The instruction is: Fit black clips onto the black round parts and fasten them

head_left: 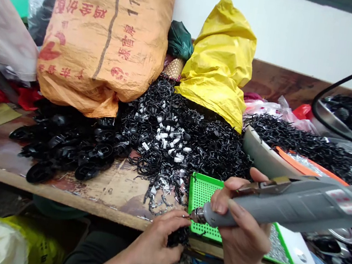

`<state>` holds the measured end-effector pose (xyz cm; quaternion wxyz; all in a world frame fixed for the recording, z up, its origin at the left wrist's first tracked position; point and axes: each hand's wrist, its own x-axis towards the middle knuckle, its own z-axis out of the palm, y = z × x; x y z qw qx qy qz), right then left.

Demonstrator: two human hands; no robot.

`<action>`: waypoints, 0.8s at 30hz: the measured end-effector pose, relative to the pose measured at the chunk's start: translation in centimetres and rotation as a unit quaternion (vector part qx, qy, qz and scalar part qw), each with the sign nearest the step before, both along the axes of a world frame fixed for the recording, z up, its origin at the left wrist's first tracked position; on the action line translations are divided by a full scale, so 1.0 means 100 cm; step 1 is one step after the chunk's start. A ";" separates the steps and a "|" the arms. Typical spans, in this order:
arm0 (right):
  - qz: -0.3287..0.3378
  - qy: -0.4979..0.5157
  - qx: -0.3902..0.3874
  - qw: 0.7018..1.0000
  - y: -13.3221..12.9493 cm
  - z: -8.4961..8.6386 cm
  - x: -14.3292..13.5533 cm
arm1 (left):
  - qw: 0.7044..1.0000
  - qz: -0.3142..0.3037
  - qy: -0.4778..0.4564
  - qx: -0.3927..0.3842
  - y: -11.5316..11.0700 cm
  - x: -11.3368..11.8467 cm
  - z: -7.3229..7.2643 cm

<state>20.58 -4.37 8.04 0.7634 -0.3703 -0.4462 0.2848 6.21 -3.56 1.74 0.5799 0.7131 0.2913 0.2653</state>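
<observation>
My right hand (pixel 245 233) is wrapped round a grey electric screwdriver (pixel 291 204), which lies nearly level and points left. Its tip reaches the fingertips of my left hand (pixel 152 245). Between the left thumb and fingers sits a small black plastic part (pixel 179 237), held just off the table's front edge. Fingers cover much of this part, and whether the bit touches a screw in it I cannot make out. Behind the screwdriver's nose is a green perforated tray (pixel 205 189). Small metal screws (pixel 278 246) lie in its right part.
A heap of small black parts (pixel 226 150), with white pieces (pixel 168 139) among them, covers the table's middle. Round black housings (pixel 89 154) lie to the left. An orange woven sack (pixel 85 48) and a yellow bag (pixel 222 55) stand behind. A black cable (pixel 338 83) arcs at right.
</observation>
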 end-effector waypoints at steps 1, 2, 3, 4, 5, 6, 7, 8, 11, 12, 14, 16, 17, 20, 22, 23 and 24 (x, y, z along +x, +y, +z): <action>0.002 0.005 0.002 1.000 0.000 0.000 0.000 | 1.000 -0.001 0.003 0.001 0.000 0.000 0.000; 0.003 0.011 0.004 1.000 0.000 0.000 0.000 | 1.000 -0.002 0.003 0.002 -0.001 0.000 0.000; 0.005 0.017 0.006 1.000 0.000 0.000 0.001 | 1.000 -0.003 0.003 0.002 -0.001 0.000 0.000; 0.005 0.020 0.006 1.000 0.000 0.000 0.001 | 1.000 -0.002 0.003 0.003 -0.001 0.000 0.001; 0.003 0.022 0.004 1.000 0.000 -0.001 0.001 | 1.000 0.000 0.003 0.003 -0.001 0.000 0.001; 0.000 0.021 0.002 1.000 -0.001 -0.001 0.001 | 1.000 0.004 0.004 0.003 -0.002 0.000 0.001; -0.003 0.019 -0.001 1.000 -0.001 -0.001 0.001 | 1.000 0.007 0.005 0.002 -0.002 0.000 0.001; -0.005 0.017 -0.003 1.000 -0.001 -0.001 0.000 | 1.000 0.008 0.006 0.002 -0.002 0.000 0.000; -0.001 0.025 0.002 1.000 -0.002 0.001 0.000 | 1.000 0.009 0.001 0.009 -0.002 0.000 -0.002; 0.001 0.029 0.006 1.000 -0.003 0.001 0.000 | 1.000 0.006 -0.003 0.012 -0.002 0.000 -0.002; 0.004 0.031 0.011 0.999 -0.003 0.002 0.000 | 1.000 0.002 -0.008 0.019 -0.002 0.000 -0.002; 0.005 0.026 0.013 1.000 -0.003 0.003 0.001 | 1.000 0.001 -0.004 0.028 -0.002 0.000 -0.002; 0.007 0.025 0.012 1.000 -0.003 0.002 0.001 | 0.999 0.001 0.002 0.035 -0.002 0.000 -0.001; 0.012 0.031 0.016 0.999 -0.003 0.001 0.001 | 0.998 -0.003 0.026 0.062 -0.002 0.000 -0.001; 0.016 0.037 0.019 0.999 -0.002 0.001 0.001 | 0.996 -0.007 0.038 0.076 -0.002 0.000 -0.001; 0.017 0.038 0.020 0.999 -0.002 0.001 0.000 | 0.996 -0.009 0.043 0.082 -0.003 0.000 -0.002; 0.017 0.037 0.021 0.999 -0.003 0.001 0.000 | 0.995 -0.011 0.047 0.089 -0.003 0.001 -0.002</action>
